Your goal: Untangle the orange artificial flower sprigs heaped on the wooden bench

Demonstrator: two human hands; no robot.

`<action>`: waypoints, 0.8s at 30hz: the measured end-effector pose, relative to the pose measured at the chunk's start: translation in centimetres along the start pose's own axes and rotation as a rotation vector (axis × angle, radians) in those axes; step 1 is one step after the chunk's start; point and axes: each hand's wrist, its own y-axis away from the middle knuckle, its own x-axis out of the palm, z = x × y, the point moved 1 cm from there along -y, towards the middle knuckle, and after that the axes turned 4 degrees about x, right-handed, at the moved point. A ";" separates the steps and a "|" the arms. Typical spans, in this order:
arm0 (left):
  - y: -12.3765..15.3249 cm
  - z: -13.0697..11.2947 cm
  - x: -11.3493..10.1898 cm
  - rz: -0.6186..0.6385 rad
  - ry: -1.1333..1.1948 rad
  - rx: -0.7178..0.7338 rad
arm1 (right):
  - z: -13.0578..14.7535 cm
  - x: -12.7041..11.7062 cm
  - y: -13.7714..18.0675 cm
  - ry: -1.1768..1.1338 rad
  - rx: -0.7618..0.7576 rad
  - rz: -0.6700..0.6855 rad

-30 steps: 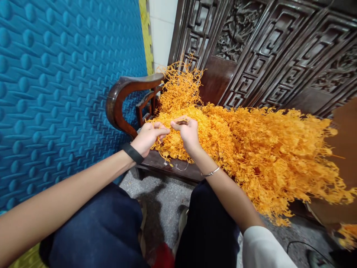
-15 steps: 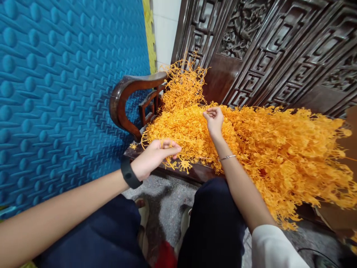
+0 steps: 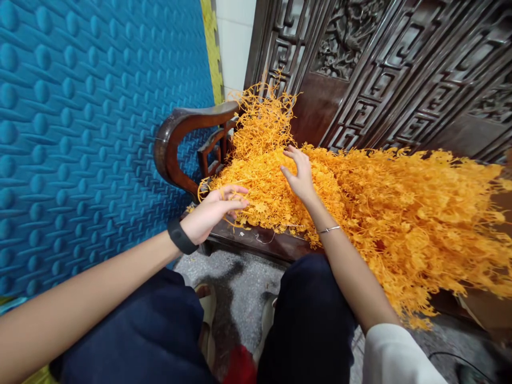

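Note:
Orange plastic flower-like pieces with thin stems form a large pile (image 3: 272, 186) on a dark wooden bench seat (image 3: 276, 242). At the pile's near left edge is my left hand (image 3: 218, 208), with a dark band on its wrist. An orange plastic strand (image 3: 202, 186) loops behind its fingers, which are loosely curled around it; part of the strand is hidden by the palm. My right hand (image 3: 299, 172), with a thin bracelet below it, hovers over the middle of the pile. Its thumb and fingers are apart and nothing shows between them.
The bench's curved armrest (image 3: 168, 144) rises on the left beside a blue textured mat (image 3: 80, 133). Behind the pile stands a carved wooden backrest (image 3: 332, 96). More orange pieces (image 3: 420, 213) spread to the right. A red object (image 3: 240, 365) lies on the floor between my feet.
My right hand has opened from a pinch and moved slightly left. The left hand has shifted up and left; its thumb and index finger have parted, and the flower end hanging below it no longer shows there.

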 end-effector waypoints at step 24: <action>-0.3 -0.2 -0.8 -0.005 0.001 -0.028 | 10.2 1.8 4.4 -0.656 0.311 0.523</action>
